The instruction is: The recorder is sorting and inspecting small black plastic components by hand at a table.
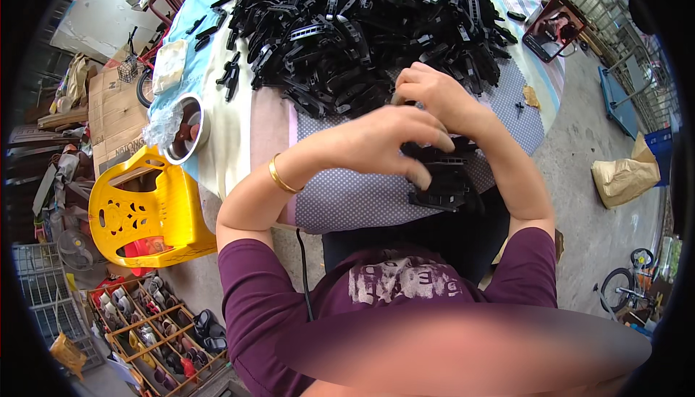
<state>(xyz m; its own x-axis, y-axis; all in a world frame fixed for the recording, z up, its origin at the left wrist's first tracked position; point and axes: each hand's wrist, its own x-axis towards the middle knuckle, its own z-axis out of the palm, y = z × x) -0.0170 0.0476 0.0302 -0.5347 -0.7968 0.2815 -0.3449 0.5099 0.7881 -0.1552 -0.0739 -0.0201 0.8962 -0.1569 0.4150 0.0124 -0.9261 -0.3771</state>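
Observation:
A large heap of narrow black plastic pieces (362, 27) covers the far side of the cloth-covered table (347, 198). At the heap's near edge is my right hand (438, 100), its fingers curled in and their tips partly hidden; what they hold, if anything, cannot be made out. My left hand (391, 140), with a gold bangle on the wrist, hovers just nearer to me, thumb and fingers apart and nothing visible between them. Below its fingertips lies a smaller group of black plastic pieces (440, 188), side by side at the table's near edge.
Left of the table stand a yellow plastic chair (184, 212) and a white-rimmed bowl (205, 132) with a clear plastic bag. A phone-like screen (554, 27) is propped at the far right. Several loose black pieces (230, 78) lie left of the heap. A shoe rack (156, 335) stands lower left.

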